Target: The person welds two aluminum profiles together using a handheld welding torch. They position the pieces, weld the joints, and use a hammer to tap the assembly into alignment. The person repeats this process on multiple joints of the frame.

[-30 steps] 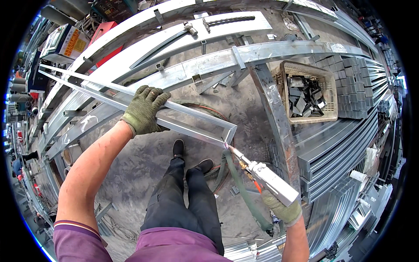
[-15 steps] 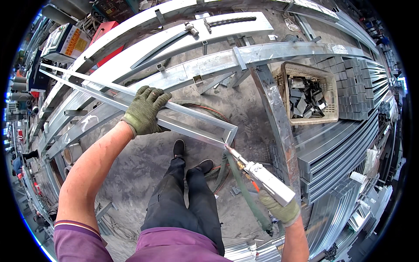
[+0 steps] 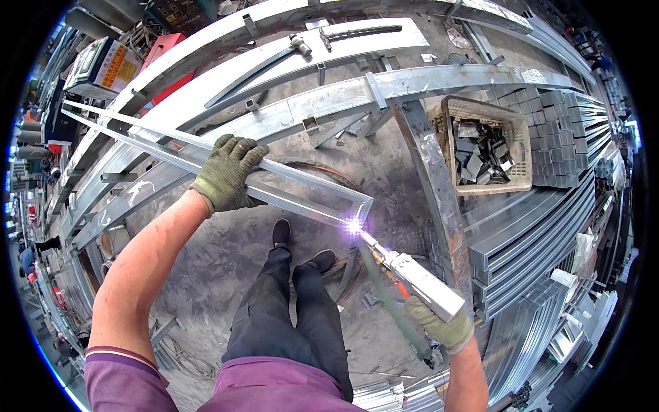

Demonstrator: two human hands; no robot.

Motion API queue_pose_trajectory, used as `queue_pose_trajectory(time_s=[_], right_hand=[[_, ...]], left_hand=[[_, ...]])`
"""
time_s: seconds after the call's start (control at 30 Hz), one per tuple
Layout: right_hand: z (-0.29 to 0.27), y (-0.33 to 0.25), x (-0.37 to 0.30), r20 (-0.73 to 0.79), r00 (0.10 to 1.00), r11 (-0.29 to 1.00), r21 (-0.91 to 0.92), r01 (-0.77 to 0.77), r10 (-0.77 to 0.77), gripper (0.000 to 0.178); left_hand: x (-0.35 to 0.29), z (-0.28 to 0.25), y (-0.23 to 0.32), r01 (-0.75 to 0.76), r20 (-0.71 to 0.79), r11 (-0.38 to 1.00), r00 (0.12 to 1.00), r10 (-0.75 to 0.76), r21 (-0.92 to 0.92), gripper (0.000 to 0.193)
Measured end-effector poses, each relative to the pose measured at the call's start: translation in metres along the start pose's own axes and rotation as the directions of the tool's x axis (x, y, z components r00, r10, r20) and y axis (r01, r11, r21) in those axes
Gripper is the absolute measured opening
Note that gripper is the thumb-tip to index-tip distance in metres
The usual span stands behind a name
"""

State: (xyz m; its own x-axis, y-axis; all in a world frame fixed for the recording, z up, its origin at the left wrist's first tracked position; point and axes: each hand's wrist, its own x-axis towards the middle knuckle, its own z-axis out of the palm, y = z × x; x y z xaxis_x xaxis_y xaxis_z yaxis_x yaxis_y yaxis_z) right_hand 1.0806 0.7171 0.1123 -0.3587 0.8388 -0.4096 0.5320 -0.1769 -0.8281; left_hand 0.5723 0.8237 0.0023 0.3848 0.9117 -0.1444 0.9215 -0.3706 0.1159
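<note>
A long, narrow frame of shiny square metal tube (image 3: 296,207) stretches from the far left toward the middle, its near end closed by a short crosspiece. My left hand (image 3: 230,172), in a green work glove, grips across both long bars. In my gloved right hand (image 3: 443,325) is a white handheld welding torch (image 3: 424,285) with a brass fitting and an orange part underneath. Its nozzle meets the frame's near corner, where a bright violet-white weld spark (image 3: 354,225) glows and hides the joint. A green sleeved hose (image 3: 395,309) hangs beside the torch.
Long steel beams (image 3: 288,113) run under the frame. A hammer (image 3: 300,45) lies on a white surface beyond. To the right, a rusty-edged beam (image 3: 439,199) stands before a plastic crate (image 3: 525,161) of metal offcuts and stacked steel tubes (image 3: 535,240). A hose lies on the floor.
A bright spark has appeared at the torch nozzle on the frame's corner. Both hands and the frame are almost where they were.
</note>
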Motion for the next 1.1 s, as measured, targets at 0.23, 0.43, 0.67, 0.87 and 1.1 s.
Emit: queue_pose_trajectory(time_s=[0.23,0.43,0.67,0.87,1.1], right_hand=[[-0.0035,-0.0039,0.0029,0.013,0.999,0.998,-0.044,0.041,-0.041,0.039],[-0.0039,-0.001,-0.0018,0.031,0.999,1.0,0.014,-0.014,0.014,0.043],[-0.0063,-0.0018,-0.0045,0.03,0.995,0.995,0.032,-0.096,0.095,0.043],[-0.006,0.0018,-0.0039,0.014,1.0,0.998,0.056,-0.029,0.028,0.042],[-0.0079,-0.0008,-0.0038,0.033,0.999,1.0,0.015,0.002,-0.002,0.039]], left_hand=[[0.0007,-0.0023,-0.0004,0.031,0.061,0.999,0.998,-0.03,-0.009,0.115],[0.002,-0.0028,0.0008,0.022,0.045,1.0,0.999,-0.021,-0.021,0.115],[-0.001,0.0036,-0.0047,-0.04,-0.061,0.999,0.997,0.038,-0.021,0.112],[0.0009,0.0005,-0.0035,-0.001,0.035,1.0,0.999,0.002,-0.027,0.115],[0.0003,-0.0016,-0.0021,-0.008,0.007,0.999,1.0,0.008,-0.033,0.116]])
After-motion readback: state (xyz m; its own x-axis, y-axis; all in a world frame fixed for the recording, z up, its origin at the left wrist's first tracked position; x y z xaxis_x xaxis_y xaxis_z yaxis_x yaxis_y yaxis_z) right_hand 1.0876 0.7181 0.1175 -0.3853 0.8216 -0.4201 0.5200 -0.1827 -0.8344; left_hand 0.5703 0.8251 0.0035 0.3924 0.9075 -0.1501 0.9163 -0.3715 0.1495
